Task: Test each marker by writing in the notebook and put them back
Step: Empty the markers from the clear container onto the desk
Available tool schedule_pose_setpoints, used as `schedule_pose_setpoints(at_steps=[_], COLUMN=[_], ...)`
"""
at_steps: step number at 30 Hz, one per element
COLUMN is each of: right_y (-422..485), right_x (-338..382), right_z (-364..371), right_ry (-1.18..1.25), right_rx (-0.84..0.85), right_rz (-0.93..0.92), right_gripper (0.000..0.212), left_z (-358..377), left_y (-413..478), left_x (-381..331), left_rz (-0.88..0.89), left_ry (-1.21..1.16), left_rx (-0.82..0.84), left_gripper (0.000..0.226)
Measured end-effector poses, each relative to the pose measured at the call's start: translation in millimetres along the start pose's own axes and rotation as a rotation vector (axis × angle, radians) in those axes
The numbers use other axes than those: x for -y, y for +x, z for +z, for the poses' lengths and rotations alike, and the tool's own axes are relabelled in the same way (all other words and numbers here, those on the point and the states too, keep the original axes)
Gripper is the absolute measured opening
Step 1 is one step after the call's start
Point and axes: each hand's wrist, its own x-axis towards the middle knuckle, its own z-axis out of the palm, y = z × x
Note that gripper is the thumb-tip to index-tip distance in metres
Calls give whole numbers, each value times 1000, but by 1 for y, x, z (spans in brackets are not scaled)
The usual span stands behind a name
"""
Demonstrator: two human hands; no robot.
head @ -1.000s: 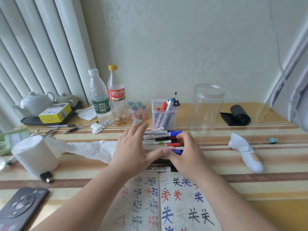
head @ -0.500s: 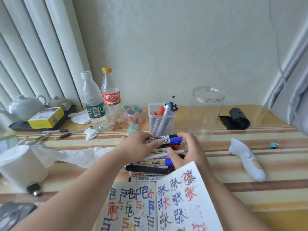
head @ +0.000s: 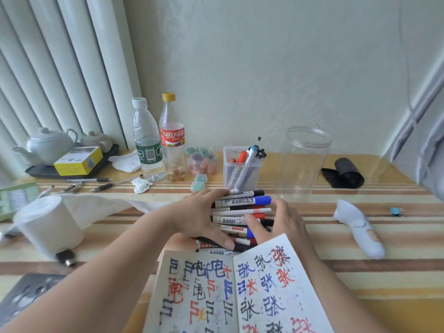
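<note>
A heap of several capped markers (head: 242,213), with black, blue and red caps, lies on the striped table just beyond the open notebook (head: 230,289), whose pages are full of red, blue and black characters. My left hand (head: 201,216) presses on the left side of the heap, fingers spread over the barrels. My right hand (head: 278,222) cups the heap from the right, thumb on the markers. A small clear square holder (head: 240,175) behind the heap holds a few markers and pens. A tall clear jar (head: 305,162) stands empty to its right.
A paper roll (head: 51,224) and loose tissue lie left. Two bottles (head: 158,140), a teapot tray (head: 55,152), loose pens and a small tub of capsules stand at the back. A white handheld device (head: 360,228) and a black roll (head: 346,173) are right; a phone (head: 26,294) lies bottom left.
The notebook now shows different pages than a second ago. Both hands have closed in around the marker heap, the left one lying flatter over it. The view has shifted slightly.
</note>
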Motion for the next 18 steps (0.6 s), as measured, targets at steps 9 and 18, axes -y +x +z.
schedule_pose_setpoints(at_steps=[9,18], right_y=[3,-3], right_x=[17,17], right_z=[33,33], right_ry=[-32,203], right_rx=[14,41], right_rz=[-125,-225], right_gripper=[84,70], left_z=[-4,9], left_y=[7,-8], left_x=[-36,-10], left_rz=[14,88], left_ry=[348,386], left_rx=[69,-85], left_gripper=[138,119])
